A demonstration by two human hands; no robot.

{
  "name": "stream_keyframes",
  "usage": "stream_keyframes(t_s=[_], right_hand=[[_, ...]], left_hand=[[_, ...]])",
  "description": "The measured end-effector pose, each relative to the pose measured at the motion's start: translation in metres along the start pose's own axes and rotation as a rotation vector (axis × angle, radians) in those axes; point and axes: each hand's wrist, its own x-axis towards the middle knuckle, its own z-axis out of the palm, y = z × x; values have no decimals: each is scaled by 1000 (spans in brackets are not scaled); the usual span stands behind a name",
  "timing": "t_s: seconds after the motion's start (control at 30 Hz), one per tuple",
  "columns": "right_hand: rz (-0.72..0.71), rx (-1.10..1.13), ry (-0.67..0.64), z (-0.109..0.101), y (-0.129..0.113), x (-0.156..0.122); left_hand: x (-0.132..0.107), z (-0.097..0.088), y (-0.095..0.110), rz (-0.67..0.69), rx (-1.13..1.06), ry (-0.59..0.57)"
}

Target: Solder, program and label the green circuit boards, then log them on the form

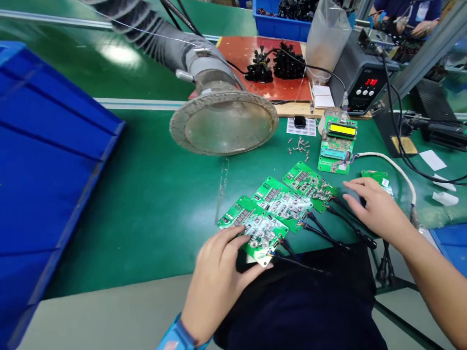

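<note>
Three green circuit boards lie in a slanting row on the green bench. My left hand (221, 265) grips the nearest circuit board (266, 231), fingers on its top face and thumb at its lower corner. Beside that board are a middle circuit board (284, 201) and a farther circuit board (310, 184), their edges close together or overlapping. Black cables (328, 236) run from the boards over the bench's front edge. My right hand (375, 206) hovers just right of the farther board, fingers and thumb apart. Partly behind it lies another green board (385, 181).
A round fume hood (231, 124) hangs over the bench, with a blue bin (54, 170) at left. Loose screws (299, 146), a test board with a lit yellow display (337, 146) and a soldering station (363, 78) stand behind. A person's hands (423, 28) show at upper right.
</note>
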Motion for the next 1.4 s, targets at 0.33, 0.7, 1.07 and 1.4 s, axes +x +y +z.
stream_keyframes(t_s=[0.33,0.7,1.07,1.4], right_hand=[[291,-216,151,6,21,-66],[458,383,-157,-56,88,-49],[237,142,-181,-38,86,-5],[-91,-100,-29,7,-40,-61]], left_hand=[[-9,1,-16,98,-64,20],[-15,0,-19,75,-97,13],[8,-12,-25,41,-114,-117],[21,-19,-42,304,87,-260]])
